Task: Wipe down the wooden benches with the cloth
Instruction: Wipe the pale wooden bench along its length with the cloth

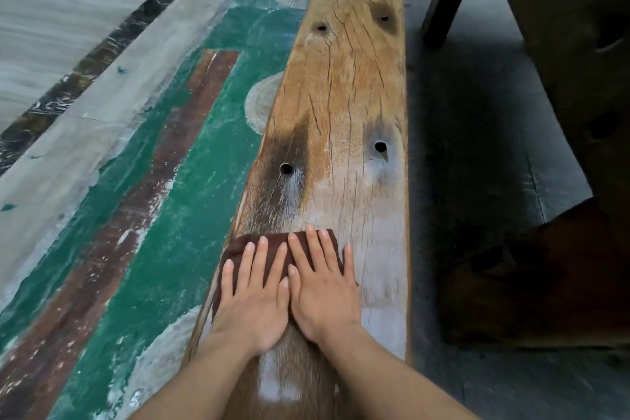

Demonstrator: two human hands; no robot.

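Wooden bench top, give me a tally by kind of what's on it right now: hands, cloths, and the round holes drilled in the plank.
Hands: 2, the left hand and the right hand, both flat on the cloth
Cloths: 1, the brown cloth
Round holes in the bench: 6
Total: 9

The bench (344, 106) is bare wood, matt and rough, with fine cracks, dark stains and drilled holes. The cloth (272, 249) is a dark brown, soft, matt fabric. The floor (177, 201) beside it has worn green and brown paint, scratched, with pale patches.
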